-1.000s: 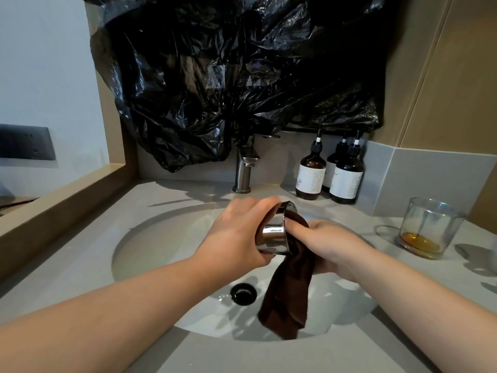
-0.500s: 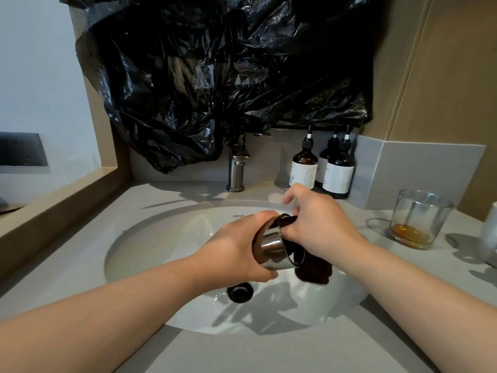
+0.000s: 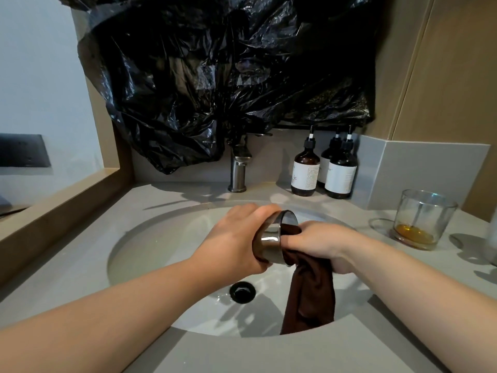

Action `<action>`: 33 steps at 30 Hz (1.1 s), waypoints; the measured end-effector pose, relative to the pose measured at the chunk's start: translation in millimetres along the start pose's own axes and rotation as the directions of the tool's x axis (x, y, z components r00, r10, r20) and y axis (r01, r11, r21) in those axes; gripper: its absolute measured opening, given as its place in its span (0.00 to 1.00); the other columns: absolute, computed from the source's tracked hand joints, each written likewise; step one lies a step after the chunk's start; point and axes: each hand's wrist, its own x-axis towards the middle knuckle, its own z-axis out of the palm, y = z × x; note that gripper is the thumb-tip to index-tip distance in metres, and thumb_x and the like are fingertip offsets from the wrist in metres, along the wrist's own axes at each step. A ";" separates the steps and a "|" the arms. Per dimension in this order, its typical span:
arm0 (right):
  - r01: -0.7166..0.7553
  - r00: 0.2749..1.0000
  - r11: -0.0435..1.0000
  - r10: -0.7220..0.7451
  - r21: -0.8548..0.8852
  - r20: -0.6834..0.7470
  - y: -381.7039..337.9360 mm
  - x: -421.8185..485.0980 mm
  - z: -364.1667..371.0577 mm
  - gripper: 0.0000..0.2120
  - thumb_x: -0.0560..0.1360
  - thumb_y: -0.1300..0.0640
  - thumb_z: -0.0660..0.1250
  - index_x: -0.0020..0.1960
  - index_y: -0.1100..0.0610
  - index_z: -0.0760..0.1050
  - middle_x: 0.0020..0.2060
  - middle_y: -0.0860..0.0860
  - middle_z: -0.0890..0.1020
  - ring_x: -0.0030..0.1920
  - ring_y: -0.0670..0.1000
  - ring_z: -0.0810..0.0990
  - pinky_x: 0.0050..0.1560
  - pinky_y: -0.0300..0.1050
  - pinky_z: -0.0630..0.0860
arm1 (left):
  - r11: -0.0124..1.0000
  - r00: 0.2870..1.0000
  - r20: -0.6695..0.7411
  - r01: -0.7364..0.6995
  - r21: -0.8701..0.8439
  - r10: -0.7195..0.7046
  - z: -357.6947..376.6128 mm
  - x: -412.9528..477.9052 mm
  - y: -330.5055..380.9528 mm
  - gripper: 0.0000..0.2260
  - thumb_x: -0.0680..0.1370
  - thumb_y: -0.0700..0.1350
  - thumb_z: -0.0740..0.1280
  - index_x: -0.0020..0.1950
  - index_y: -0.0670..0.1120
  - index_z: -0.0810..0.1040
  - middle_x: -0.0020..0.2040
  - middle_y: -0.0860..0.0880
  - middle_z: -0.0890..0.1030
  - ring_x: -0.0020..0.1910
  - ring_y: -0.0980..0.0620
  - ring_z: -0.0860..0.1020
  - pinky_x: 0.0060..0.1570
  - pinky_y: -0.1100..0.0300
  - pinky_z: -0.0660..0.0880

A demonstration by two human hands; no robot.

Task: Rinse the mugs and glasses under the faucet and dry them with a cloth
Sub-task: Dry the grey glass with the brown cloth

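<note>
Grey matte counter (image 3: 80, 265) with a smooth white oval basin (image 3: 150, 254) sunk into it, and a round black drain (image 3: 242, 292) at the bottom with a bit of water shining around it. Behind it stands a brushed-steel faucet (image 3: 238, 168), its top half hidden by a crinkly, glossy black plastic bag (image 3: 215, 76) hanging over the wall.

Both hands are over the middle of the basin. The left hand (image 3: 234, 240) has its fingers and thumb wrapped round a metal cup (image 3: 271, 243) - shiny, mirror-like, a straight-sided cylinder. The cup is on its side, base tucked into the left palm, long axis running roughly left to right with the open mouth aimed right and tipped up a little toward the back wall. The right hand (image 3: 322, 246) is right at that mouth, fingers curled tight on a brown cloth (image 3: 309, 297) and pushing a bunch of it into the opening. The rest of the cloth - soft, matte, kind of suede-looking - hangs down in a long fold into the basin, near the front rim.

Off to the right on the counter sits a clear glass tumbler (image 3: 422, 219), upright, thick-bottomed, with a little amber liquid in it. Three dark amber pump bottles (image 3: 306, 170) with white labels stand in the back corner.
</note>
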 end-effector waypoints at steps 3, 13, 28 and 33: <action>0.042 0.990 0.997 -0.051 -0.071 -0.130 0.6 6.1 5.9 0.11 0.70 0.51 0.72 0.46 0.58 0.80 0.38 0.54 0.83 0.36 0.52 0.81 0.37 0.40 0.77 | 1.000 0.999 -0.034 -0.018 0.006 0.018 1.9 -1.2 -2.2 0.34 0.65 0.54 0.75 0.66 0.60 0.62 0.56 0.56 0.74 0.56 0.54 0.72 0.54 0.58 0.73; 0.172 0.881 0.890 -0.330 -0.422 -0.338 -3.8 2.8 -25.8 0.05 0.68 0.56 0.70 0.37 0.56 0.82 0.35 0.56 0.83 0.32 0.49 0.76 0.34 0.40 0.72 | 0.975 0.972 0.127 0.210 -0.079 -0.199 -6.2 1.5 10.6 0.34 0.65 0.51 0.76 0.67 0.61 0.64 0.55 0.59 0.73 0.54 0.57 0.71 0.53 0.63 0.70; 0.383 0.678 0.912 -0.385 -0.146 -0.626 13.1 -53.9 -75.1 0.19 0.74 0.70 0.56 0.47 0.53 0.82 0.43 0.47 0.81 0.46 0.46 0.76 0.38 0.29 0.69 | 0.808 0.920 0.186 0.392 -0.440 -0.345 -7.9 25.1 44.3 0.29 0.65 0.53 0.79 0.60 0.57 0.67 0.49 0.60 0.76 0.47 0.60 0.76 0.37 0.71 0.70; 0.404 0.538 0.909 -0.327 -0.103 -0.777 39.5 -91.5 -107.3 0.15 0.74 0.67 0.56 0.42 0.56 0.80 0.42 0.52 0.81 0.44 0.49 0.76 0.41 0.33 0.72 | 0.684 0.926 0.223 0.375 -0.626 -0.303 16.2 53.2 95.7 0.30 0.65 0.50 0.79 0.62 0.53 0.70 0.52 0.57 0.79 0.51 0.57 0.78 0.51 0.60 0.74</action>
